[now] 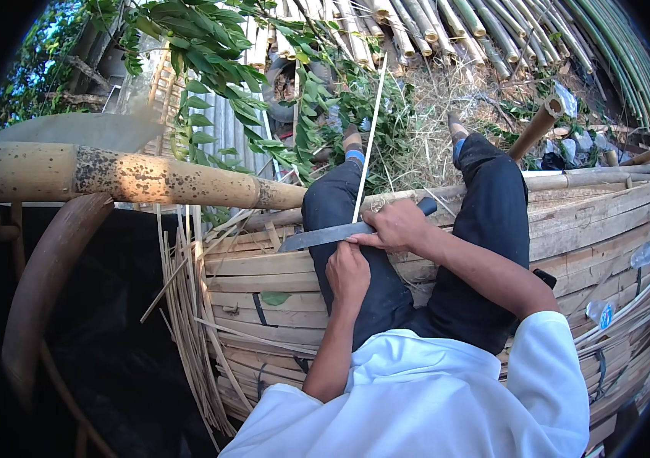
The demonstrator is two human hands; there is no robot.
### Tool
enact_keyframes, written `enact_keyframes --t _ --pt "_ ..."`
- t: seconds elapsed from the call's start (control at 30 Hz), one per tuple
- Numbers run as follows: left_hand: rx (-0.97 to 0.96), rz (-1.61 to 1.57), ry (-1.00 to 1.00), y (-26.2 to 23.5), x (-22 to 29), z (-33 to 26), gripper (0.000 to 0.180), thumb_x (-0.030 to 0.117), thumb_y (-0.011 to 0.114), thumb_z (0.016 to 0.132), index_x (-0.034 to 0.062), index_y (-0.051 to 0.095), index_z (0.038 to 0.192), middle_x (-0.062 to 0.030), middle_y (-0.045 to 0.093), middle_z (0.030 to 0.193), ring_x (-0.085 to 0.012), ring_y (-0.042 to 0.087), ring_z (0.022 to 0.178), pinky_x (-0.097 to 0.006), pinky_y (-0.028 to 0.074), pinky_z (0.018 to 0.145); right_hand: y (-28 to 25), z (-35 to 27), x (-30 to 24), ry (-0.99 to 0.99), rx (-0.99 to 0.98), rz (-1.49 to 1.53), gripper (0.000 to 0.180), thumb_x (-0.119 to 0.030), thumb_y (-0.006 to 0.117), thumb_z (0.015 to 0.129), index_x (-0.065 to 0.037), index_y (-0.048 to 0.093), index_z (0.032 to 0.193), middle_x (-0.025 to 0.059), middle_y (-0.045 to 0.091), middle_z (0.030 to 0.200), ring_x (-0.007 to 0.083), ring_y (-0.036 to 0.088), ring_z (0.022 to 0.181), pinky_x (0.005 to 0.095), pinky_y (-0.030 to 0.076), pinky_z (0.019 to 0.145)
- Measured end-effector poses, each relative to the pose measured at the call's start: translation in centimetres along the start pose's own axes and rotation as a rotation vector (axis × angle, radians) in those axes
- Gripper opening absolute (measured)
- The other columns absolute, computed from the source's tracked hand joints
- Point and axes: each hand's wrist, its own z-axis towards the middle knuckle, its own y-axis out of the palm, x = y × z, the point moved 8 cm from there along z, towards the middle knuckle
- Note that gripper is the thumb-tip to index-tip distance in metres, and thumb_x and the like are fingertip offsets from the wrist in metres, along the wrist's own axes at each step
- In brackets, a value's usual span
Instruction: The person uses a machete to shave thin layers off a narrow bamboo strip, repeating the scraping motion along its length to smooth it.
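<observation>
- So your right hand (397,225) is wrapped around the handle of the knife (317,236), blade lying crosswise with its tip off to your left.
- Your left hand (349,271) is just on your side of the knife, fingers bunched together on the near end of a thin bamboo strip (371,137); that very end is hidden in the grip.
- The bamboo strip meets the knife toward the handle end of the blade, then runs away from you past its far edge, long and pretty straight.
- Below the knife you've got your dark trousers (493,198) and a bunch of bamboo slats (264,284).
- Left of the knife there's a pile of loose thin strips (187,343), and a spotted pole (187,181) farther out.
- A green leaf (274,298) lies closer to you than the knife's tip.
- Way past the knife: cut bamboo poles (498,42), plus leafy branches (199,38) toward the left.
- Well right of the knife, a plastic bottle (598,313).
</observation>
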Motion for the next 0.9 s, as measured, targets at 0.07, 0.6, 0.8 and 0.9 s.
enact_keyframes --t 0.07,0.6,0.8,0.9 --pt "-0.01 0.015 -0.012 0.2 0.0 0.0 0.029 0.022 0.041 0.096 -0.0018 0.056 0.088 -0.0276 0.061 0.078 -0.0475 0.057 0.075 -0.056 0.041 0.063 0.2 0.0 0.3 0.006 0.03 -0.008 0.067 -0.07 0.042 0.083 -0.008 0.067 0.08 0.0135 0.051 0.045 0.0326 0.056 0.043 0.0435 0.044 0.043" --pt "0.072 0.024 0.06 0.1 0.5 -0.9 0.026 0.023 0.039 0.098 0.0034 0.053 0.087 -0.0227 0.06 0.07 -0.0447 0.058 0.067 -0.054 0.041 0.057 -1.1 -0.2 1.0 -0.022 0.12 -0.033 0.067 -0.069 0.044 0.083 -0.007 0.067 0.07 0.0143 0.053 0.046 0.0312 0.058 0.043 0.0398 0.045 0.042" --pt "0.077 0.033 0.076 0.0 0.4 -0.8 0.029 0.025 0.038 0.099 0.0028 0.053 0.085 -0.0217 0.06 0.068 -0.0438 0.058 0.066 -0.052 0.041 0.056 -1.5 0.4 3.4 0.116 0.088 -0.057 0.069 -0.071 0.043 0.082 -0.009 0.068 0.071 0.0142 0.054 0.047 0.0315 0.058 0.045 0.0403 0.045 0.043" --pt "0.075 0.037 0.08 0.0 0.3 -0.9 0.03 0.025 0.039 0.099 0.0027 0.053 0.084 -0.0213 0.059 0.066 -0.0437 0.058 0.065 -0.052 0.04 0.055 -1.4 0.4 3.7 0.11 0.042 -0.081 0.07 -0.074 0.041 0.081 -0.009 0.068 0.073 0.0138 0.055 0.049 0.0319 0.059 0.047 0.0408 0.045 0.044"
